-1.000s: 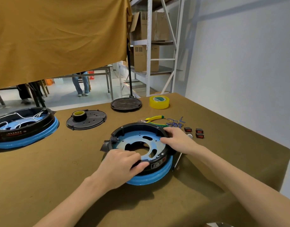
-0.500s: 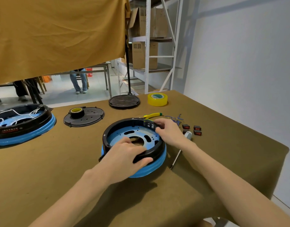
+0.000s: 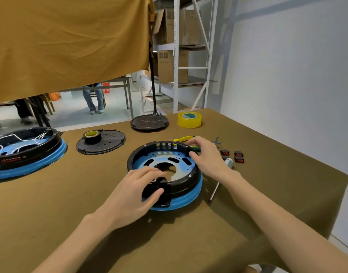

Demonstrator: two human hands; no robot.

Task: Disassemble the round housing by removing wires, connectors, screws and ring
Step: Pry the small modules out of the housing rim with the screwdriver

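A round black housing (image 3: 143, 154) with a blue lower ring (image 3: 191, 198) and a pale blue perforated plate inside lies flat on the brown cloth before me. My left hand (image 3: 133, 196) grips its near rim, the thumb on a black protruding block there. My right hand (image 3: 206, 156) holds the far right rim, fingers curled over the edge. A screwdriver (image 3: 218, 184) lies just right of the housing. Three small black and red connectors (image 3: 236, 156) sit beyond it. Yellow-handled pliers (image 3: 182, 138) and a bundle of blue wires (image 3: 217, 140) lie behind my right hand.
A second housing (image 3: 27, 152) with white wires stands at the far left. A black lid (image 3: 101, 144) carries a small tape roll. Another round black disc (image 3: 149, 123) and yellow tape (image 3: 189, 119) sit at the back. The table edge falls off on the right. People's legs show beyond.
The housing has been rotated on the table between my hands: the protruding block went from the left side to the near rim under my left hand. Both hands shifted grip along the rim.
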